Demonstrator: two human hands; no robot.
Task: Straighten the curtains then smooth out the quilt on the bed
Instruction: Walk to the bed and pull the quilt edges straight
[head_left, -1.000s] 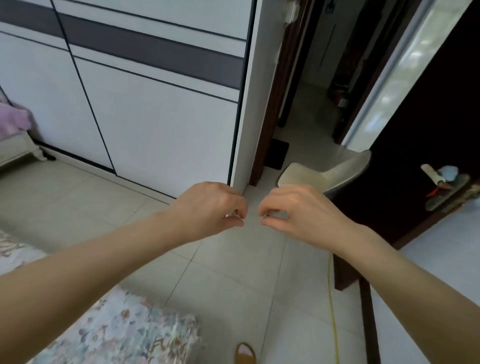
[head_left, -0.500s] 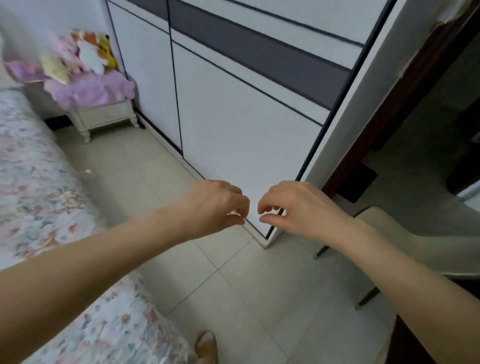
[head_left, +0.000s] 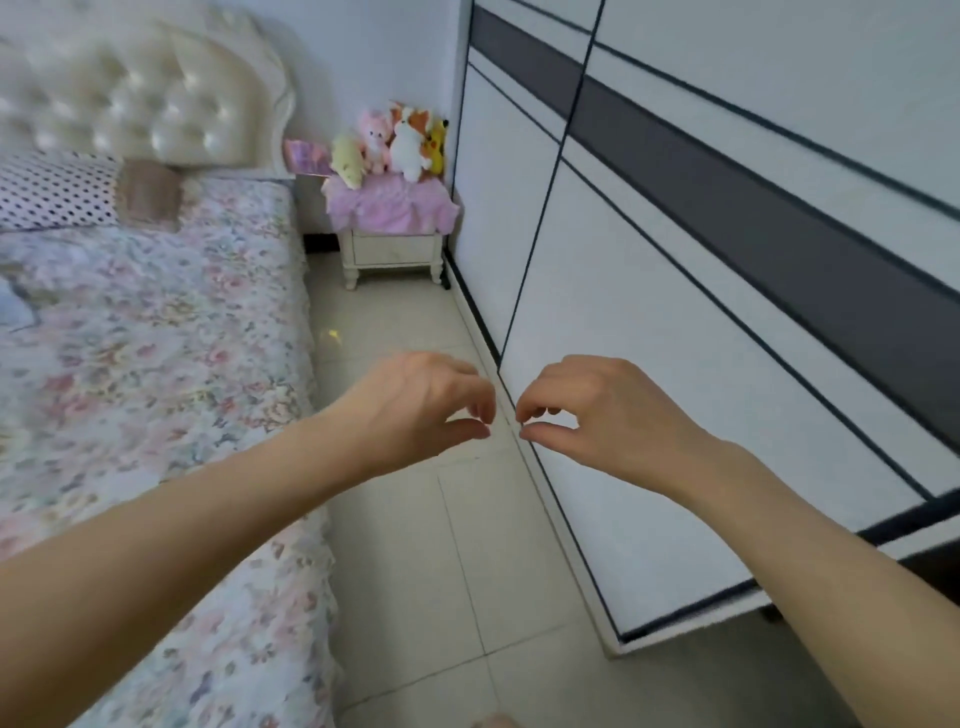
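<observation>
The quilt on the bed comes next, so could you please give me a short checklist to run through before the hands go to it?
1. Left hand holds nothing: ok, fingers loosely curled over the floor.
2. Right hand holds nothing: ok.
3. Floral quilt in view: ok, it lies to the left of both hands.
4. Hands touching the quilt: not ok, neither hand touches it.
5. Curtains straightened: cannot tell, no curtains in view.
6. Quilt smooth: cannot tell, too blurred.

No legible text or labels anywhere.
</observation>
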